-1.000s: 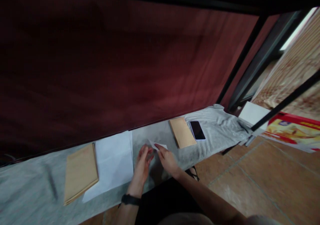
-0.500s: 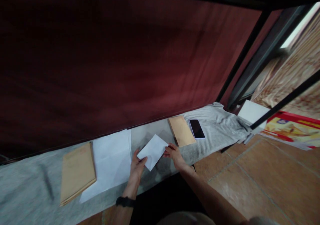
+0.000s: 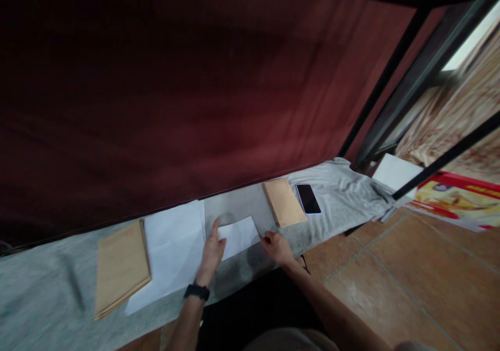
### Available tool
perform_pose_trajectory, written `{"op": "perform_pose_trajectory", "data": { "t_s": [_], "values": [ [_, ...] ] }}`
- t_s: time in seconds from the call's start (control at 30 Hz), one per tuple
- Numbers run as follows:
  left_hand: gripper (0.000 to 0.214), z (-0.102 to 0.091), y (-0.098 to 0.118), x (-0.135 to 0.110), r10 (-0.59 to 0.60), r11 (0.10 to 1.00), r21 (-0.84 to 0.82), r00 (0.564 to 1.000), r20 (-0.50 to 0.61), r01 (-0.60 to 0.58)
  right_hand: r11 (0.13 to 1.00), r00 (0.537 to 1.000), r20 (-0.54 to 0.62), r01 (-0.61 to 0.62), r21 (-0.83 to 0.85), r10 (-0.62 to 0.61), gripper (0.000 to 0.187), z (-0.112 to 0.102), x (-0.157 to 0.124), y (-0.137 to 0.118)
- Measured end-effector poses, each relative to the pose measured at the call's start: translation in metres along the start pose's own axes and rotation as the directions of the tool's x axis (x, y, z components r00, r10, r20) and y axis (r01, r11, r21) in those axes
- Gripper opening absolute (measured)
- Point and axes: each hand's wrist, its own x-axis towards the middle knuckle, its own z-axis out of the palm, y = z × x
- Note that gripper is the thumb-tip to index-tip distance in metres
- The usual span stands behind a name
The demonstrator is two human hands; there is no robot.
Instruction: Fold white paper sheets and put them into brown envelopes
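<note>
Low over the grey cloth, a folded white paper lies between my two hands. At its left edge is my left hand, the thumb over the paper and the index finger stretched out past it; the other fingers are mostly hidden. My right hand pinches the right corner with curled fingers. Large white sheets lie left of my left hand. Brown envelopes are stacked partly over those sheets. Beyond my right hand lies a smaller brown envelope.
A phone lies beside the small envelope on the grey cloth. A dark red panel rises behind. Black metal posts stand at the right, near a white box and a red-yellow carton on the tiled floor.
The folded paper has turned and lowered, its long side now running across between my hands. My left index finger has stretched out. My right fingers have curled at the corner.
</note>
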Motion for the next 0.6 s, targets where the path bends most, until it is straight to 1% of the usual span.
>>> {"op": "perform_pose_trajectory", "data": {
  "t_s": [0.07,0.1,0.13,0.2,0.23,0.27,0.3,0.33,0.37,0.43,0.47,0.53,0.57,0.6],
  "values": [
    [0.080,-0.001,0.001,0.002,0.009,0.999,0.032,0.999,0.037,-0.010,0.984,0.987,-0.023,0.156,-0.086,-0.158,0.018,0.002,-0.004,-0.006],
    [0.081,-0.001,0.001,0.003,0.011,0.999,0.047,0.999,0.050,-0.013,0.967,0.972,-0.012,0.231,-0.104,-0.234,0.021,0.005,-0.007,-0.007],
    [0.081,-0.001,0.001,0.004,0.015,0.998,0.065,0.998,0.058,-0.018,0.936,0.946,0.004,0.322,-0.143,-0.325,0.026,0.009,-0.009,-0.008],
    [0.080,-0.002,0.001,0.005,0.027,0.992,0.121,0.998,0.054,-0.033,0.829,0.866,0.043,0.491,-0.268,-0.498,0.037,0.018,-0.013,-0.004],
    [0.078,-0.003,0.001,0.004,0.047,0.985,0.167,0.998,0.033,-0.052,0.754,0.817,0.065,0.557,-0.349,-0.573,0.043,0.023,-0.014,0.001],
    [0.075,-0.002,0.002,0.003,0.079,0.972,0.222,0.997,-0.001,-0.076,0.680,0.774,0.076,0.594,-0.429,-0.628,0.047,0.028,-0.015,0.006],
    [0.070,-0.002,0.004,-0.001,0.117,0.955,0.278,0.992,-0.041,-0.101,0.625,0.744,0.080,0.610,-0.487,-0.663,0.051,0.032,-0.016,0.012],
    [0.065,0.000,0.006,-0.006,0.159,0.936,0.329,0.984,-0.081,-0.124,0.595,0.728,0.076,0.611,-0.522,-0.681,0.054,0.036,-0.016,0.017],
    [0.061,0.003,0.010,-0.012,0.200,0.918,0.368,0.973,-0.115,-0.145,0.580,0.720,0.071,0.609,-0.542,-0.690,0.057,0.038,-0.016,0.021],
    [0.056,0.014,0.016,-0.029,0.262,0.897,0.400,0.956,-0.135,-0.190,0.570,0.715,0.072,0.610,-0.551,-0.696,0.060,0.041,-0.016,0.027],
    [0.055,0.021,0.019,-0.038,0.296,0.885,0.404,0.949,-0.109,-0.230,0.568,0.715,0.076,0.611,-0.551,-0.695,0.060,0.041,-0.015,0.028],
    [0.053,0.037,0.021,-0.057,0.391,0.841,0.405,0.920,0.001,-0.358,0.563,0.717,0.095,0.616,-0.551,-0.691,0.059,0.040,-0.015,0.028],
    [0.054,0.044,0.020,-0.065,0.417,0.822,0.406,0.908,0.051,-0.400,0.560,0.719,0.105,0.617,-0.553,-0.688,0.059,0.039,-0.014,0.028],
    [0.056,0.050,0.018,-0.071,0.441,0.784,0.441,0.892,0.098,-0.436,0.558,0.720,0.113,0.617,-0.555,-0.684,0.058,0.039,-0.014,0.028]
  ]
}}
